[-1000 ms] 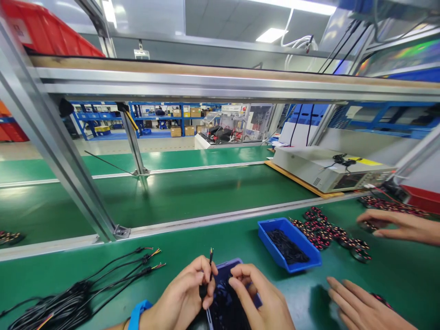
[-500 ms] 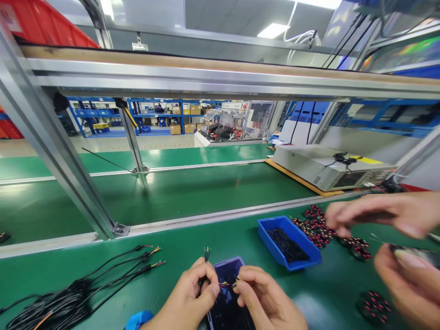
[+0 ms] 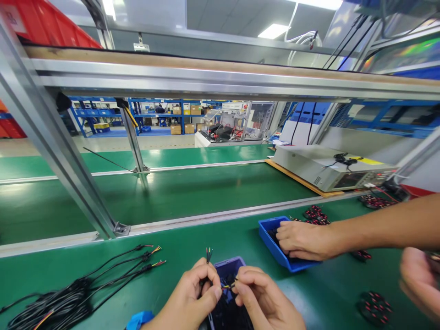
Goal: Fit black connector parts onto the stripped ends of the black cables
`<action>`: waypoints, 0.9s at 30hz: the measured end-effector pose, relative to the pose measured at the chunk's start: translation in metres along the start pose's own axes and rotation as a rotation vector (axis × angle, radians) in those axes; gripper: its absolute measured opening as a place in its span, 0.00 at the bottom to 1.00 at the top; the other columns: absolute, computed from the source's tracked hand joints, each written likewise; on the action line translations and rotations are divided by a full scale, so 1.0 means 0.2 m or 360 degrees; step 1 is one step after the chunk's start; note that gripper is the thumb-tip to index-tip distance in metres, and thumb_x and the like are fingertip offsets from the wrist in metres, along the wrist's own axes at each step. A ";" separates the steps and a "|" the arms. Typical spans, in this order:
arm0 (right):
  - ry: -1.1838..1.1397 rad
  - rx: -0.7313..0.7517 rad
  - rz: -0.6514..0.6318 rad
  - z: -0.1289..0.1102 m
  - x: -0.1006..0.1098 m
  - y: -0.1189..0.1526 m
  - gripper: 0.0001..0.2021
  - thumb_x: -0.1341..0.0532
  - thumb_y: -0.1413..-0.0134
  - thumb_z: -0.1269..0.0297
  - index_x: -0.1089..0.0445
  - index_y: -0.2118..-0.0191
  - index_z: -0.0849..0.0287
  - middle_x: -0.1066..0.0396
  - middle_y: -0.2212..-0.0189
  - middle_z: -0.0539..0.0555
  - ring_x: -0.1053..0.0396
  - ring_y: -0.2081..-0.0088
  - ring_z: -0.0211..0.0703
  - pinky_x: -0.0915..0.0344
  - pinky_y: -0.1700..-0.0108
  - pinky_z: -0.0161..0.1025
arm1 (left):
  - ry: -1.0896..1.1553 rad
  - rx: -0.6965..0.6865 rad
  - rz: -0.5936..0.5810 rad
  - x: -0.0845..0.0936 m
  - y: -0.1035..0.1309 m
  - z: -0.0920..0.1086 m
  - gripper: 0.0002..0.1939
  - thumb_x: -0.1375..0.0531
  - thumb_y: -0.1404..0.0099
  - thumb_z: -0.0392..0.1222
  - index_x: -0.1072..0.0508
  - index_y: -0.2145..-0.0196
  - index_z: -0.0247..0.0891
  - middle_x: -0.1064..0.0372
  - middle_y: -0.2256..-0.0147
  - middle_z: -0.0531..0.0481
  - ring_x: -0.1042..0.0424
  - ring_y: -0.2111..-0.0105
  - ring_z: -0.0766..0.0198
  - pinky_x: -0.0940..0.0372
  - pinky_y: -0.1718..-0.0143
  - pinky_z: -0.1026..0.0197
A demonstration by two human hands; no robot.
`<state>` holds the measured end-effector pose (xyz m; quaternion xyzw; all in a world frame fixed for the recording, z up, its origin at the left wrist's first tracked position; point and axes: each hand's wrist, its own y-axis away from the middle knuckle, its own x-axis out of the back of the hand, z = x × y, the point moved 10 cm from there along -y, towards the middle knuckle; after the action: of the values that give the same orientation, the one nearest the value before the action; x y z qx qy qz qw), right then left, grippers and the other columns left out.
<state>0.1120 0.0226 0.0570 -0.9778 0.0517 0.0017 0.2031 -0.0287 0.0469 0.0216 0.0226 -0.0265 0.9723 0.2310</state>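
Mid-piece, by the look of it: a small wired piece (image 3: 226, 287) held above the near part of the bench (image 3: 178, 245), over a purple bin (image 3: 237, 262) of dark parts. Left hand (image 3: 197, 295), thumb and forefinger pressed together on it, fine coloured tips poking up above; right hand (image 3: 268, 298), thumb and forefinger pinching the wire ends opposite. Handling seems underway, piece not set down. Toward the bench's left side, black cables (image 3: 68, 302) lie coiled, coloured cores fanned out; cannot tell whether done or waiting. Edges: bench's near edge out of frame; metal rail (image 3: 220, 217) along the back, well beyond the fingers. Room to move looks best leftward, green surface between left hand and cables. Right is tighter: blue tray (image 3: 264, 234) near, a co-worker's hand (image 3: 305, 240) in it, wound rings (image 3: 374, 308) farther toward the bench's right side
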 end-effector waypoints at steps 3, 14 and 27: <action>0.0001 -0.0022 0.0015 0.00 -0.02 0.00 0.11 0.34 0.40 0.53 0.24 0.67 0.55 0.28 0.68 0.53 0.30 0.77 0.37 0.26 0.72 0.31 | 0.0031 -0.0002 0.0015 0.00 0.00 -0.01 0.13 0.40 0.34 0.52 0.31 0.69 0.40 0.40 0.71 0.56 0.39 0.66 0.61 0.66 0.36 0.50; 0.0107 -0.0100 0.0042 0.03 0.00 -0.01 0.11 0.33 0.43 0.52 0.22 0.67 0.54 0.25 0.71 0.53 0.28 0.76 0.39 0.29 0.77 0.30 | 0.0161 0.0127 0.0202 0.04 0.00 0.01 0.21 0.37 0.42 0.59 0.32 0.75 0.38 0.38 0.73 0.52 0.41 0.66 0.58 0.47 0.58 0.56; 0.0556 0.0545 -0.0282 -0.17 -0.07 -0.02 0.13 0.34 0.42 0.75 0.26 0.58 0.47 0.21 0.68 0.48 0.24 0.67 0.42 0.26 0.63 0.34 | 0.0154 0.0144 0.0261 0.06 0.00 -0.02 0.07 0.39 0.47 0.41 0.32 0.80 0.39 0.42 0.77 0.55 0.43 0.71 0.62 0.48 0.52 0.52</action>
<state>0.0981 0.0142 0.0908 -0.9153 -0.0004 -0.1939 0.3530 -0.0399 0.0536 0.0181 -0.0160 0.0270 0.9881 0.1503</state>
